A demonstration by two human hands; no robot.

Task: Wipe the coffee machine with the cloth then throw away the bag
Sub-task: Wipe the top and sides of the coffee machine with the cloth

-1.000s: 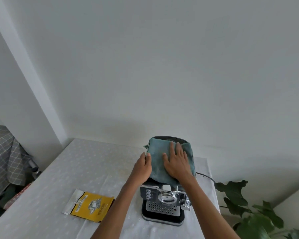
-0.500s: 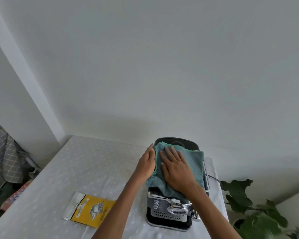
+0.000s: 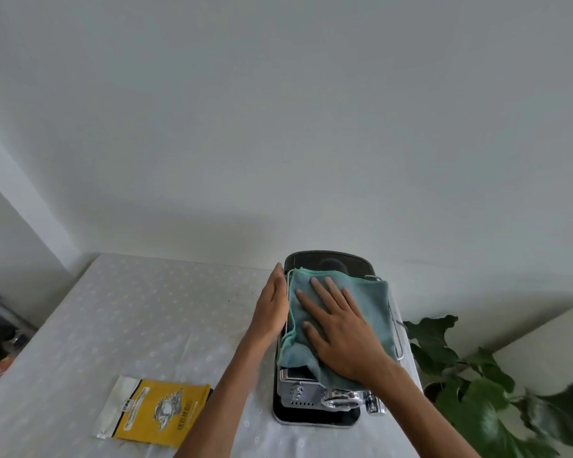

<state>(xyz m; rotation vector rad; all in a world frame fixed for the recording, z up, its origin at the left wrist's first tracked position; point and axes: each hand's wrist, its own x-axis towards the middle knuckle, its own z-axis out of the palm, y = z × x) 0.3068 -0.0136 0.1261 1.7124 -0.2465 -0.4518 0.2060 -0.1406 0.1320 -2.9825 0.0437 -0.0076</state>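
Note:
A black and chrome coffee machine (image 3: 315, 409) stands on the white table near its right side. A teal cloth (image 3: 371, 302) lies spread over the machine's top. My right hand (image 3: 338, 328) presses flat on the cloth with fingers straight and spread. My left hand (image 3: 272, 307) rests with straight fingers against the machine's left side. A yellow and white bag (image 3: 158, 412) lies flat on the table, left of the machine, untouched.
The table (image 3: 129, 325) has a white dotted cover and meets the wall at the back. A leafy green plant (image 3: 477, 385) stands right of the table. Cluttered items and a checked cloth sit at the far left edge.
My right hand has slid the cloth back toward me and to the right across the machine's top. The view has tilted so the machine is seen more from above. The left hand stays on the side.

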